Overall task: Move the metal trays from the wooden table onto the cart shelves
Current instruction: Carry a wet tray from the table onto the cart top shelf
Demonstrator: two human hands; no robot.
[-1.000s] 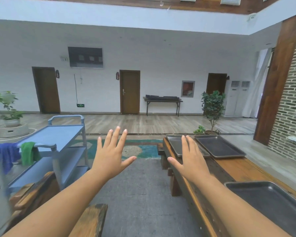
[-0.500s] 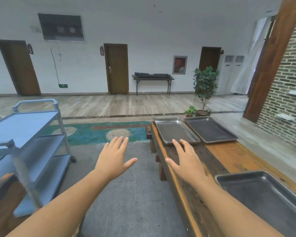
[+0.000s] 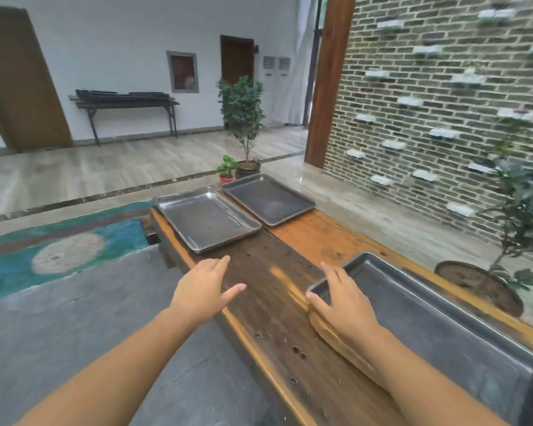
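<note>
Three metal trays lie on the long wooden table (image 3: 293,281). The near tray (image 3: 437,327) is dark and sits at the right. My right hand (image 3: 342,299) rests on its near-left corner, fingers spread over the rim. My left hand (image 3: 203,287) hovers open over the table's left edge, holding nothing. Further along lie a shiny tray (image 3: 206,221) on the left and a darker tray (image 3: 268,198) beside it on the right. The cart is out of view.
A brick wall (image 3: 428,96) with small ledges runs along the right. Potted plants stand at the table's far end (image 3: 243,118) and at the right (image 3: 511,229). Left of the table is grey floor with a teal rug (image 3: 59,241). A dark side table (image 3: 126,103) stands at the back wall.
My view has swung right and down, so the blue cart left the frame. Both hands dropped toward the table; my right hand now touches the near tray's corner.
</note>
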